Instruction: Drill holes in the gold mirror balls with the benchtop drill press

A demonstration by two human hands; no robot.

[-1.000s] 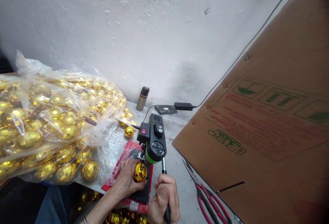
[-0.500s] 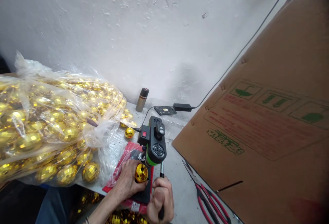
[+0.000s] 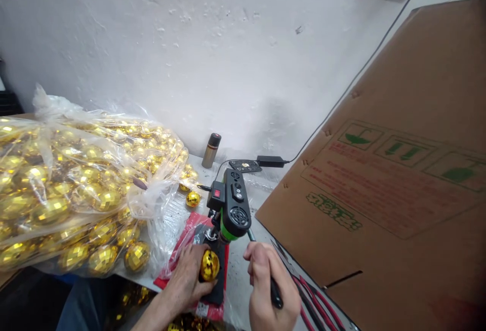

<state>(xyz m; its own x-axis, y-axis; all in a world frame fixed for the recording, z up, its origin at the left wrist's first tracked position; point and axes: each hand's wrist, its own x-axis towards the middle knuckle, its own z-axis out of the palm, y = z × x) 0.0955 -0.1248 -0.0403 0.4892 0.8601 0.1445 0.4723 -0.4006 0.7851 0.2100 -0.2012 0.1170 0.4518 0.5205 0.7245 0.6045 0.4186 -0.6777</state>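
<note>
Under a small black and green bench drill point(image 3: 236, 202), my left hand point(image 3: 185, 275) is closed around a shiny gold mirror ball point(image 3: 209, 265). The ball sits over the drill's dark base point(image 3: 214, 293), with a dark spot showing on its upper side. My right hand point(image 3: 271, 285) wraps round the black-handled lever point(image 3: 276, 295) at the drill's right side. The drill's bit is hidden under its head, so I cannot tell whether it touches the ball. Red plastic wrap point(image 3: 191, 227) lies beneath the base.
A clear plastic bag point(image 3: 148, 197) full of gold balls fills the left. One loose ball point(image 3: 193, 199) lies by the drill. Red-handled scissors point(image 3: 317, 300) and a big cardboard box point(image 3: 379, 169) stand right. Behind are a spray can point(image 3: 211, 150) and a power adapter point(image 3: 271, 161).
My right hand has swung the lever outward to the right and slightly up. My left hand keeps hold of the ball. The whole view has shifted slightly.
</note>
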